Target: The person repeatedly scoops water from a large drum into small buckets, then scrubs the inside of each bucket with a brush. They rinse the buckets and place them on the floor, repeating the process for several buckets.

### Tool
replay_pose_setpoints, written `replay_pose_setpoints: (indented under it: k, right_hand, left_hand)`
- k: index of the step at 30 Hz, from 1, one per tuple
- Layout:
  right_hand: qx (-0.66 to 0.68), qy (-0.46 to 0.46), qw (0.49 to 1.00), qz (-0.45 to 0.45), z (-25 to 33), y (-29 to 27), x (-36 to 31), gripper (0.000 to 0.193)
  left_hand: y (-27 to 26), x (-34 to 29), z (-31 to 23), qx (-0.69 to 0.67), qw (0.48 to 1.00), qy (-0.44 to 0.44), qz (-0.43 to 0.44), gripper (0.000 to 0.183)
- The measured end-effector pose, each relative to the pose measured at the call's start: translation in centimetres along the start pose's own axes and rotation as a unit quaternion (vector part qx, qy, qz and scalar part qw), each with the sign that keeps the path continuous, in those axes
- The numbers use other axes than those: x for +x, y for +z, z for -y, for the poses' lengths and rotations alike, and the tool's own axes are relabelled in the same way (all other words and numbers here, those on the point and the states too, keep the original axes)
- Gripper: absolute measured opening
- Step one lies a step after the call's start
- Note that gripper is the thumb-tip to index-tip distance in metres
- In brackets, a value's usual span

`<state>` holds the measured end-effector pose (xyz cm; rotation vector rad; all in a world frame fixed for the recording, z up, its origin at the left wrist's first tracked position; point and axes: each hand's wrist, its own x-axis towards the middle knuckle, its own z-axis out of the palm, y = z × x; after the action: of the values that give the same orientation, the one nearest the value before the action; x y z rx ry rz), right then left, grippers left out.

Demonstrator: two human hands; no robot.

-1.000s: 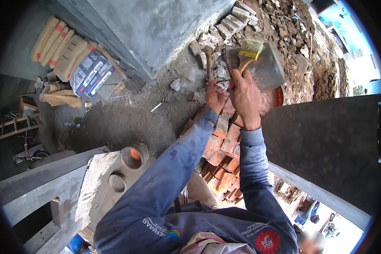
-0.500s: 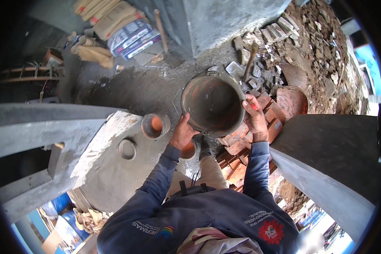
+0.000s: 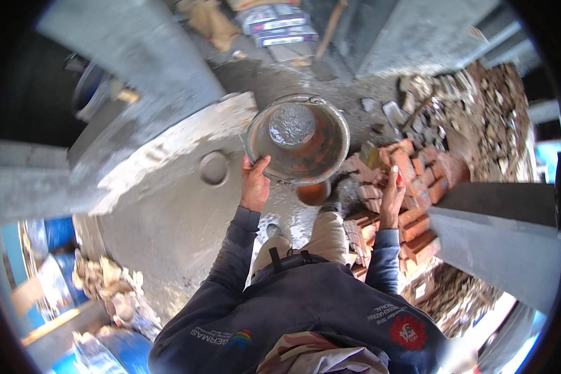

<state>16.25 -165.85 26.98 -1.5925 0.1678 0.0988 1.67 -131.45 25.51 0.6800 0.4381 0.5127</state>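
My left hand (image 3: 255, 182) is closed on the near-left rim of a dark, cement-stained bucket (image 3: 335, 142), thumb toward its inside. The bucket's mouth faces up toward me, and a round patch of wet grey mortar (image 3: 292, 123) shows inside. To the right, my right hand (image 3: 391, 196) is off the rim, its fingers stretched upward above the bricks, with a red mark on one of them. A blurred olive-brown flat thing (image 3: 374, 157) lies just past its fingertips; I cannot tell whether they touch. Below the held bucket, another bucket with an orange-brown inside (image 3: 313, 193) is partly hidden.
Red bricks (image 3: 417, 230) are stacked beside my right leg. A round grey container (image 3: 214, 168) rests on wet cement at left. Grey pillars (image 3: 149, 56) rise on both sides. Rubble (image 3: 498, 118) spreads at far right; bags (image 3: 280, 25) and a wooden handle (image 3: 331, 28) stand beyond.
My right hand has let go of the bucket and moved right. The bucket has shifted left and tilted, so the mortar inside now shows. The view has turned and moved.
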Motion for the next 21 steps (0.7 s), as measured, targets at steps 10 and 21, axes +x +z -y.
replay_pose_setpoints:
  k: [10, 21]
  right_hand:
    - [-0.024, 0.134, 0.988, 0.076, -13.3, 8.3, -4.8, 0.045]
    - [-0.089, 0.365, 0.923, 0.090, -31.4, 12.3, -8.6, 0.025]
  left_hand:
    - [-15.8, -10.5, -23.2, -0.054, 0.966, 0.190, -0.166, 0.049]
    - [-28.9, 6.4, -55.1, -0.076, 0.886, 0.403, -0.216, 0.051]
